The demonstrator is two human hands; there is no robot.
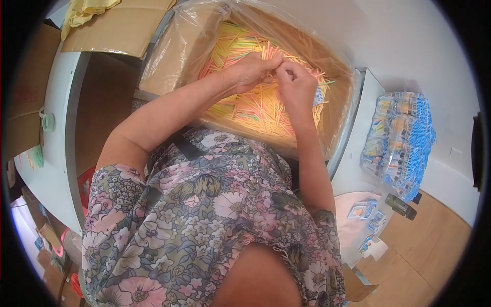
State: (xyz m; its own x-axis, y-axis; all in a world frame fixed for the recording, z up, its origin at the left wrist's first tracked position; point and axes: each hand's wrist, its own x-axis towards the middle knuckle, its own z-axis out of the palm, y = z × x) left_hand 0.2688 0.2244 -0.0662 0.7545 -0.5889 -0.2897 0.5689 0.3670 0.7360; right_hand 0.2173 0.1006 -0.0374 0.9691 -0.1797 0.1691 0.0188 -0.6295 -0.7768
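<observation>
Over a cardboard box (335, 110) lined with clear plastic, my two hands meet at the fingertips. Loose thin coloured sticks (255, 112), yellow, pink, orange and some green, fill the box. My left hand (250, 73) is closed around a small bunch of pink-orange sticks (269, 50), whose ends stand up past the thumb. Close against it, my right hand (298, 84) is curled with its fingers pinched together; what lies between them is hidden. Beside the right wrist a small blue-and-clear packet (318, 95) rests on the sticks.
On the white surface at right lies a pile of filled blue-and-clear packets (399, 138). Nearer are a few more packets (362, 210) and a dark green object (400, 206). A cardboard flap (115, 30) with a yellow cloth (87, 13) is at upper left, above a white table edge (71, 128).
</observation>
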